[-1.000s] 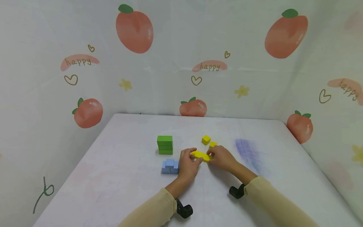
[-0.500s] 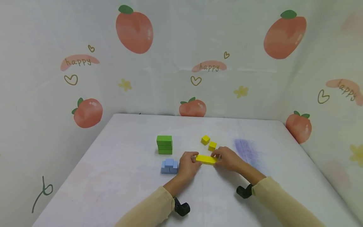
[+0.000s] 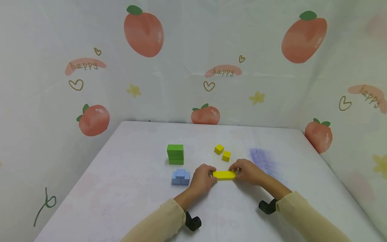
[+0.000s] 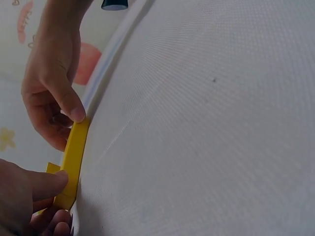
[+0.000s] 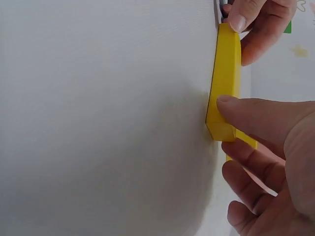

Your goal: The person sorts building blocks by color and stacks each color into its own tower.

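Note:
A long yellow block [image 3: 224, 175] lies on the white table, its length running left to right. My left hand [image 3: 202, 178] pinches its left end, thumb on the near side. At the other end, the thumb and fingers of my right hand [image 3: 249, 172] pinch it too. In the left wrist view the yellow block [image 4: 75, 152] stretches between both hands. The right wrist view shows my right thumb against the near face of the yellow block [image 5: 225, 73], with several fingers behind it partly hidden.
Two small yellow cubes [image 3: 226, 156] sit just behind the long block. Left of my left hand stands a small stack of light blue blocks [image 3: 180, 177], with a stack of green blocks [image 3: 175, 154] behind it. A printed cloth [image 3: 169, 84] rises behind the table.
Both hands have moved the long yellow block right and nearer, turning it from slanted to straight across. The cubes and the blue and green stacks have stayed in place.

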A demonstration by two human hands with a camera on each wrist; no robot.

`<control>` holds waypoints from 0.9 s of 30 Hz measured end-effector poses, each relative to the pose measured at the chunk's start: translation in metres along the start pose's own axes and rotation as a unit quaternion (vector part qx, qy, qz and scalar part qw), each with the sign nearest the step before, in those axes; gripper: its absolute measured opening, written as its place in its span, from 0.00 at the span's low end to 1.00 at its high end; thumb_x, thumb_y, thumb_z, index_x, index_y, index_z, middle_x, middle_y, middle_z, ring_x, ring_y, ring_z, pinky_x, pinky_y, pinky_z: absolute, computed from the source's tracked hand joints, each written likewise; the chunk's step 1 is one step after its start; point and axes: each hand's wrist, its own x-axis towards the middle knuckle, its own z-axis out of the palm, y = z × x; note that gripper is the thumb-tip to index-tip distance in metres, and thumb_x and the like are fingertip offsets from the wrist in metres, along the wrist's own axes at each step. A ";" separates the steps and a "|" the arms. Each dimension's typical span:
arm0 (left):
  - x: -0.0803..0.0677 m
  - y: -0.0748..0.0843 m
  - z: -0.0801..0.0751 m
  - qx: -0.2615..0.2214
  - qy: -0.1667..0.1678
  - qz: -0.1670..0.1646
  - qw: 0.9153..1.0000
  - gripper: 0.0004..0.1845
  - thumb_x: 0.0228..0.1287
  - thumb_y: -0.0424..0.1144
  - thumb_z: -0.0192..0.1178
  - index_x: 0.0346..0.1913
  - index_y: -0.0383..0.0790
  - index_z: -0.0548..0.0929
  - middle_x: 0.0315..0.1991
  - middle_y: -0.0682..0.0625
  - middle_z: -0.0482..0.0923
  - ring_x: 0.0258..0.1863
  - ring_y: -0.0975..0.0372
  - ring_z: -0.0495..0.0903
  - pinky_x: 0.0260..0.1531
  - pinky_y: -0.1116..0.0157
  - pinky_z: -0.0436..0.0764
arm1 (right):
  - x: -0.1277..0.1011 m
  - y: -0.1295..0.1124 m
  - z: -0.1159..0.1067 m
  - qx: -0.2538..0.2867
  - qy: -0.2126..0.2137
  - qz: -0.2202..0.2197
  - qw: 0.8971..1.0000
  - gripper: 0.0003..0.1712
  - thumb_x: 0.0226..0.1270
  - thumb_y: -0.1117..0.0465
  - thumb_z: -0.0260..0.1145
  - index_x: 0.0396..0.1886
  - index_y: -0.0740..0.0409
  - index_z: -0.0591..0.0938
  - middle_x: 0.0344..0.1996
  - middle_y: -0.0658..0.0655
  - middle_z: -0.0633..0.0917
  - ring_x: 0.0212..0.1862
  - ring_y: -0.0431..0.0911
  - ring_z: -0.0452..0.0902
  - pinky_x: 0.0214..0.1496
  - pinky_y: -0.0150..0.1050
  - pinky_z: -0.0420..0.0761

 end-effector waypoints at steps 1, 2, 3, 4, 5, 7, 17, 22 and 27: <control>0.000 0.001 0.000 0.003 -0.002 -0.002 1.000 0.17 0.55 0.31 0.71 0.50 0.38 0.85 0.36 0.54 0.74 0.34 0.63 0.71 0.37 0.66 0.75 | -0.001 0.000 0.000 0.002 -0.001 0.002 1.000 0.17 0.51 0.65 0.77 0.42 0.55 0.87 0.32 0.45 0.80 0.35 0.43 0.71 0.40 0.40 0.75; 0.000 0.001 0.000 0.006 -0.004 -0.002 1.000 0.17 0.55 0.32 0.71 0.50 0.39 0.85 0.36 0.54 0.75 0.34 0.63 0.71 0.37 0.65 0.75 | -0.002 0.000 0.000 0.002 -0.002 0.002 1.000 0.17 0.51 0.65 0.77 0.42 0.56 0.87 0.32 0.45 0.80 0.36 0.43 0.71 0.41 0.40 0.75; -0.001 0.002 0.000 0.011 -0.007 -0.002 1.000 0.17 0.55 0.32 0.71 0.49 0.39 0.85 0.37 0.55 0.75 0.35 0.63 0.72 0.38 0.65 0.75 | -0.003 0.000 -0.001 0.002 -0.003 0.004 1.000 0.17 0.51 0.64 0.78 0.42 0.56 0.87 0.32 0.45 0.80 0.36 0.43 0.71 0.41 0.40 0.75; -0.001 0.002 0.000 0.015 -0.009 0.000 1.000 0.17 0.55 0.33 0.71 0.49 0.39 0.86 0.37 0.54 0.76 0.35 0.63 0.72 0.38 0.65 0.76 | -0.004 0.001 -0.001 0.003 -0.003 0.006 1.000 0.17 0.51 0.63 0.78 0.42 0.56 0.87 0.32 0.45 0.80 0.36 0.43 0.71 0.41 0.40 0.75; -0.001 0.002 0.000 0.019 -0.012 0.001 1.000 0.17 0.55 0.33 0.72 0.49 0.40 0.86 0.38 0.54 0.76 0.35 0.63 0.72 0.38 0.65 0.76 | -0.005 0.001 -0.001 0.004 -0.003 0.007 1.000 0.17 0.50 0.63 0.78 0.42 0.56 0.87 0.32 0.44 0.80 0.36 0.43 0.71 0.41 0.40 0.75; -0.002 0.003 -0.001 0.024 -0.020 0.005 0.999 0.17 0.55 0.34 0.72 0.49 0.41 0.86 0.39 0.55 0.77 0.34 0.64 0.73 0.38 0.65 0.76 | -0.008 0.002 -0.001 0.008 -0.003 0.008 1.000 0.17 0.50 0.61 0.78 0.42 0.56 0.87 0.32 0.44 0.80 0.36 0.43 0.71 0.40 0.39 0.75; -0.005 0.001 -0.003 0.007 -0.029 0.008 1.000 0.18 0.56 0.35 0.71 0.51 0.40 0.85 0.36 0.56 0.74 0.31 0.63 0.70 0.32 0.67 0.73 | -0.017 0.007 -0.001 0.011 0.016 -0.004 1.000 0.18 0.51 0.60 0.78 0.42 0.56 0.86 0.35 0.44 0.82 0.37 0.43 0.72 0.41 0.39 0.75; -0.005 -0.001 -0.003 0.004 -0.033 0.008 0.999 0.17 0.57 0.35 0.71 0.51 0.40 0.85 0.35 0.56 0.73 0.31 0.64 0.70 0.31 0.68 0.72 | -0.020 0.009 0.000 0.013 0.024 0.003 1.000 0.17 0.51 0.59 0.78 0.42 0.54 0.86 0.35 0.43 0.81 0.38 0.43 0.71 0.41 0.39 0.75; -0.005 -0.002 -0.005 0.002 -0.035 0.015 0.999 0.16 0.56 0.35 0.71 0.49 0.41 0.85 0.34 0.56 0.73 0.31 0.64 0.70 0.31 0.68 0.72 | -0.021 0.012 0.001 0.013 0.026 0.004 1.000 0.17 0.51 0.58 0.78 0.42 0.54 0.87 0.35 0.43 0.81 0.39 0.43 0.71 0.41 0.40 0.74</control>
